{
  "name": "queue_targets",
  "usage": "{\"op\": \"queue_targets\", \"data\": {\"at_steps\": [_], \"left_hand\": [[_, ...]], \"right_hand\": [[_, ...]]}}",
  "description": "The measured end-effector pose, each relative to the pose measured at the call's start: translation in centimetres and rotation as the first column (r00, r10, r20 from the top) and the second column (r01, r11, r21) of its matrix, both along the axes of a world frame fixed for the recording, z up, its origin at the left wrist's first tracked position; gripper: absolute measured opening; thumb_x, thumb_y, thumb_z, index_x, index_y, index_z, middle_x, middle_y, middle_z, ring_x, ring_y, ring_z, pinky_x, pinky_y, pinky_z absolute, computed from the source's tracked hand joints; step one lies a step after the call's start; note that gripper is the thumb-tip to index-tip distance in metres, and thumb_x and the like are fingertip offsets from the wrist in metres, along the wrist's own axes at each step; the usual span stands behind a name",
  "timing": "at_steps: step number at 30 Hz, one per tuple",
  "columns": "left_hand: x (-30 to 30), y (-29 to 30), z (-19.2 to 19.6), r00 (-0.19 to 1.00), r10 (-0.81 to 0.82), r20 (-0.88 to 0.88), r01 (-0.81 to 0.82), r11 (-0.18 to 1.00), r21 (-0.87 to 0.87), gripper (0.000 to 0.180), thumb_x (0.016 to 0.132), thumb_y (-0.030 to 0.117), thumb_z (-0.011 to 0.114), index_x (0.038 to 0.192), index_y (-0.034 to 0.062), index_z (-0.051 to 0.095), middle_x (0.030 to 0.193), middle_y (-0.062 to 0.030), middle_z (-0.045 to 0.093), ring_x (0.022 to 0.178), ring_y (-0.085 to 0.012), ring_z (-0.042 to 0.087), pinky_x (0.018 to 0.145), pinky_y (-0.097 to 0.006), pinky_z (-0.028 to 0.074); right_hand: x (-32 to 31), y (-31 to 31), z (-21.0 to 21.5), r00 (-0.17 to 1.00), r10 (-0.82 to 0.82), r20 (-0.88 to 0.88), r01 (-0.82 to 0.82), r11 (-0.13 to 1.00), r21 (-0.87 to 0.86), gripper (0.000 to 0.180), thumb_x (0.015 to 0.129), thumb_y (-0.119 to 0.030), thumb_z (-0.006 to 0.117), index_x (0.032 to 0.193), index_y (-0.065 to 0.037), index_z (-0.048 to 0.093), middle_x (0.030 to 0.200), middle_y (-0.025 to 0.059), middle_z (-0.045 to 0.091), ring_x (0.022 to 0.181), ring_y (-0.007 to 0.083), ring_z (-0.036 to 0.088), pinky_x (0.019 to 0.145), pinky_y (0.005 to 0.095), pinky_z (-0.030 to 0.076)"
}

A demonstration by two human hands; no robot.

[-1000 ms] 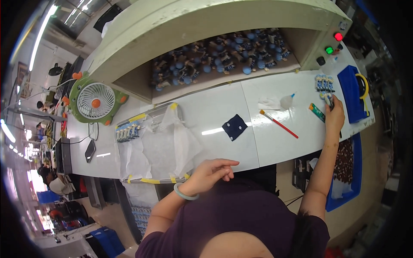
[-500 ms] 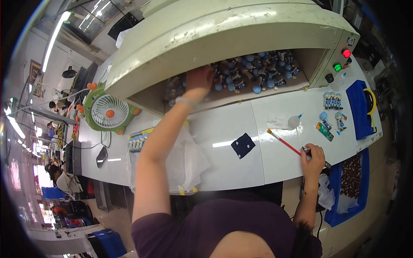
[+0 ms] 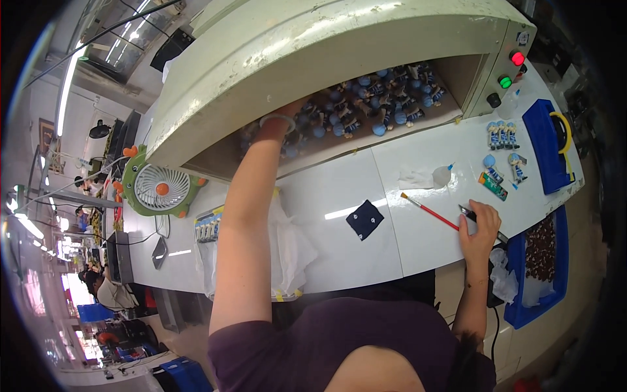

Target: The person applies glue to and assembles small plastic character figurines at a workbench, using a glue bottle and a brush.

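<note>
Blue-headed figurines, red brush, white bench

By the left hand (image 3: 287, 121), the figurines (image 3: 366, 111) have pale blue heads and dark bodies under a cream hood (image 3: 313, 59). Beside the right hand (image 3: 479, 228) lies a red-handled paintbrush (image 3: 430, 211) on the white worktop (image 3: 339, 189). Farther from that hand: a navy dotted cloth (image 3: 365, 219), blue trays (image 3: 545, 153), and red and green buttons (image 3: 511, 70).

One green fan (image 3: 160, 189) stands on the worktop (image 3: 339, 255). One red brush (image 3: 429, 210) and one dark cloth (image 3: 364, 219) lie there. Three round buttons (image 3: 505, 81) show. Five small figures (image 3: 501, 135) stand apart; many more fill the machine (image 3: 313, 59).
</note>
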State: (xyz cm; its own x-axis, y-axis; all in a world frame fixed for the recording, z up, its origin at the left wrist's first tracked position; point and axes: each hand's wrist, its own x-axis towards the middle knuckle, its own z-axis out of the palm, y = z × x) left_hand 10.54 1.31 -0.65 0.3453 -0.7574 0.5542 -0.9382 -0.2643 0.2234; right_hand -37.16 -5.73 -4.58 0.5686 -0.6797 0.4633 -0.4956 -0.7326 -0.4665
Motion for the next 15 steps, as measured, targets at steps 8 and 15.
{"op": "queue_targets", "data": {"at_steps": [8, 15], "left_hand": [[-9.1, 8.3, 2.3, 0.845, -0.096, -0.527, -0.017, 0.978, -0.206, 0.061, 0.063, 0.008, 0.072, 0.117, 0.0012, 0.044, 0.109, -0.0142, 0.051, 0.100, -0.0228, 0.051, 0.087, -0.032, 0.041], [-22.3, 16.9, 2.9, 0.350, -0.395, -0.849, 0.304, 0.905, -0.296, 0.078, 0.060, 0.005, 0.074, 0.126, -0.0014, 0.031, 0.124, -0.0112, 0.036, 0.115, -0.0211, 0.040, 0.096, -0.033, 0.032]], "right_hand": [[-1.0, 0.2, -0.8, 0.994, -0.059, 0.096, 0.063, 0.997, -0.037, 0.034, 0.067, -0.004, 0.061, 0.101, -0.002, 0.055, 0.098, 0.0124, 0.055, 0.094, 0.0285, 0.049, 0.084, 0.0361, 0.036], [1.8, 6.4, 1.1, 0.838, 0.274, 0.472, -0.366, 0.924, 0.113, 0.023, 0.068, -0.003, 0.062, 0.089, 0.000, 0.055, 0.086, 0.0140, 0.055, 0.077, 0.0264, 0.053, 0.069, 0.0325, 0.042]]}}
